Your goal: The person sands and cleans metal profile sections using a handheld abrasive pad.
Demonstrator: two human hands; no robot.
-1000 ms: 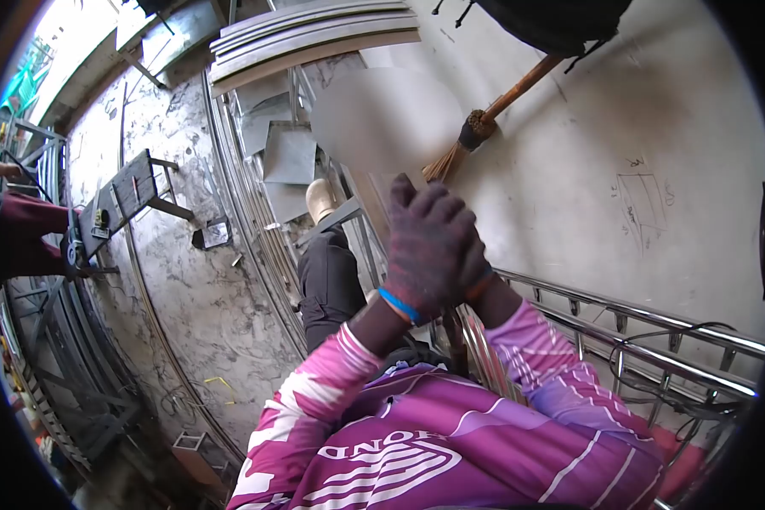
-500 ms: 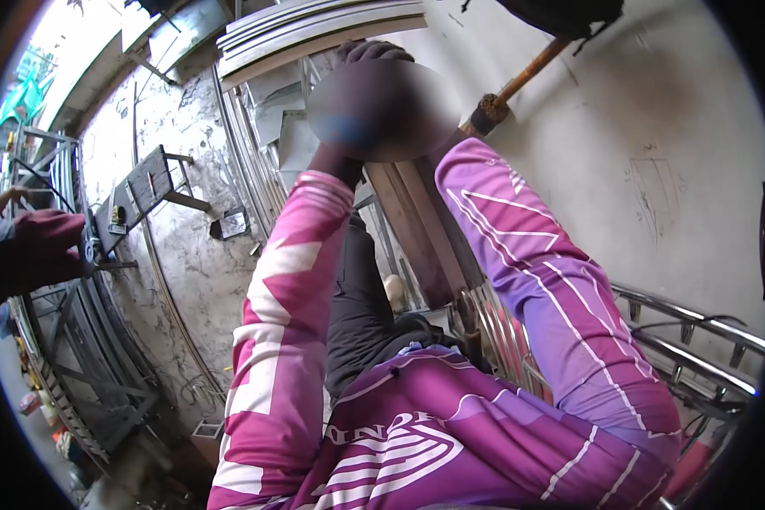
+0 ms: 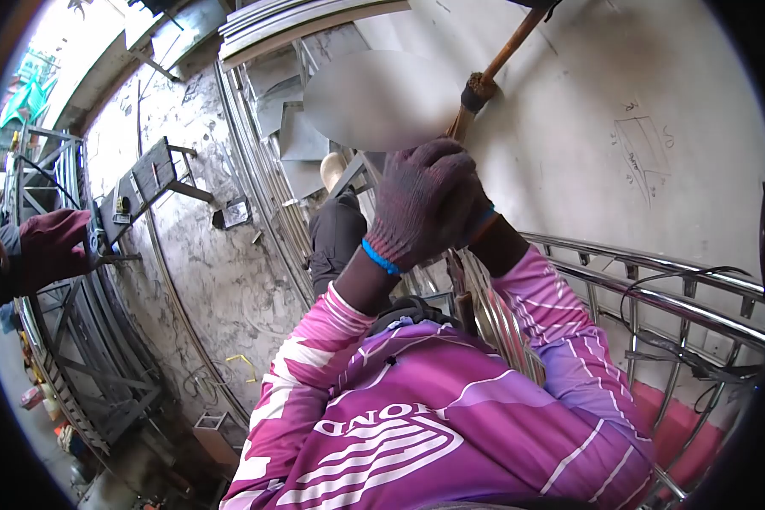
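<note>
My left hand (image 3: 421, 200), in a dark knitted glove with a blue cuff, is in front of my chest with its fingers curled. Against it, and largely behind it, is my gloved right hand (image 3: 474, 212); its fingers are hidden. Whatever lies between the hands cannot be made out. Just beyond them, a brush-like tool (image 3: 478, 92) with a wooden handle slants up by the pale wall. A blurred oval covers the area right above my hands.
Chrome railings (image 3: 697, 310) with black cables stand at the right. At the left are a co-worker's maroon-gloved hand (image 3: 55, 242), a narrow dark bench (image 3: 140, 187) and metal frames (image 3: 102, 357). Long metal profiles (image 3: 314, 25) lie at the top. Sketch marks show on the wall.
Both my hands have come down and closer to my chest, out of the blurred area, and my elbows are more bent. The view has shifted slightly.
</note>
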